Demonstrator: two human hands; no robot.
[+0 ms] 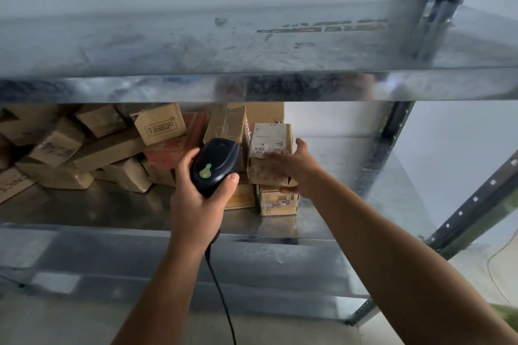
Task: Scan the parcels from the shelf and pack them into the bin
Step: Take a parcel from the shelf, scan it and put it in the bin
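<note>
Head | left hand point(196, 204) grips scanner point(215, 165) | right hand point(298, 172) outstretched, clasps labelled parcel point(270, 143) on shelf point(112, 209)

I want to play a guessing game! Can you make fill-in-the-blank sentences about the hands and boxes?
The left hand grips a black scanner whose light glows ____.
The right hand holds a box with a white ____ on it.
The other parcels are piled on a ____ shelf.
Missing words: green, label, metal.

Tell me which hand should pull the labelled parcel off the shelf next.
Right. The right hand grips the labelled parcel at its side; the left hand is busy holding the barcode scanner.
</note>
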